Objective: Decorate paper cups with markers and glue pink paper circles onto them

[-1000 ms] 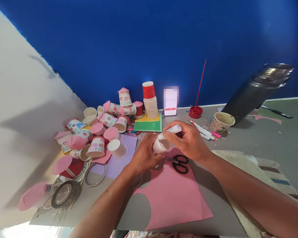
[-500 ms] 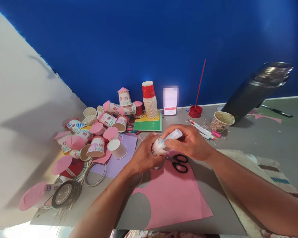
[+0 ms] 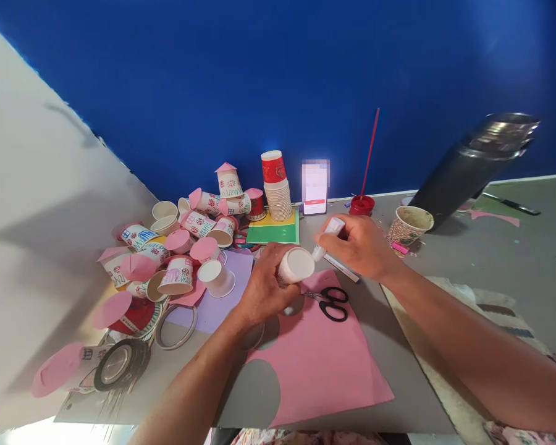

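Note:
My left hand (image 3: 267,285) is wrapped around a white paper cup (image 3: 297,266), tilted so that one round white end faces up toward me. In my right hand (image 3: 359,244) is a white glue stick (image 3: 330,237), gripped between thumb and fingers. Its lower end is right by the cup's right rim; whether the two touch I cannot tell. Below the hands, black-handled scissors (image 3: 334,304) lie on a pink paper sheet (image 3: 327,364) with rounded cut-outs along its left side.
Decorated paper cups with pink paper tops (image 3: 178,275) crowd the left, near tape rolls (image 3: 115,364). Behind stand stacked cups (image 3: 278,201) and a lit phone (image 3: 315,188). At right are a patterned cup (image 3: 410,225), a dark flask (image 3: 467,167) and a cloth (image 3: 426,321).
My right hand has moved the glue stick from over the cup to its right rim, tipping its lower end down. The cup's round end now shows more fully.

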### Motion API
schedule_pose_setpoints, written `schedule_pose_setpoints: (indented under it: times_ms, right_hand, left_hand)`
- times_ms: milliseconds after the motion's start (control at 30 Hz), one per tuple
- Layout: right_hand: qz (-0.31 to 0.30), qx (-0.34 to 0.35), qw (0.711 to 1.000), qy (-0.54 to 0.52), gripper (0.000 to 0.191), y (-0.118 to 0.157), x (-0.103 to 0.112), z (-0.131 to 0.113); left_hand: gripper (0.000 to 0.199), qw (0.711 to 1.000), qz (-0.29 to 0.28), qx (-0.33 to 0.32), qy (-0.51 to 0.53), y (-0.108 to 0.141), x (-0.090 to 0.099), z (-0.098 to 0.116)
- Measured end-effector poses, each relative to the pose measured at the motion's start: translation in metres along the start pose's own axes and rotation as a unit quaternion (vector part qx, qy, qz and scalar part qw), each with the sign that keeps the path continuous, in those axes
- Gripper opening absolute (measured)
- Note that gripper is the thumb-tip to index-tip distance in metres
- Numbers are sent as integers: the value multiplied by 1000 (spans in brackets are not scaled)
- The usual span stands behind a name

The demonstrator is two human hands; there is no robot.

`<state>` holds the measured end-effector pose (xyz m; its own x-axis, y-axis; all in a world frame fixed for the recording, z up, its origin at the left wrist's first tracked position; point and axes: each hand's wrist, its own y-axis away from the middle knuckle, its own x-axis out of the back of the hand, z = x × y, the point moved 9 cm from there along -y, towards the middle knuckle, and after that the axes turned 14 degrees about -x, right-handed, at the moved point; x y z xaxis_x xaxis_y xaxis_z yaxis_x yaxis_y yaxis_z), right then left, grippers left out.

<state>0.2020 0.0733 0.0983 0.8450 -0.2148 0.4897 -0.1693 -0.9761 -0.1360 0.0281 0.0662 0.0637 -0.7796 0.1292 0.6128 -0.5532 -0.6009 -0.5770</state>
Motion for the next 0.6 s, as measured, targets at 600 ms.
schedule_pose_setpoints:
  times_ms: [600]
  right_hand:
    - [-57,-68,995,-37,18,-25,-40,60]
  left_hand:
    - [45,948,217,235,6,19,46,-53]
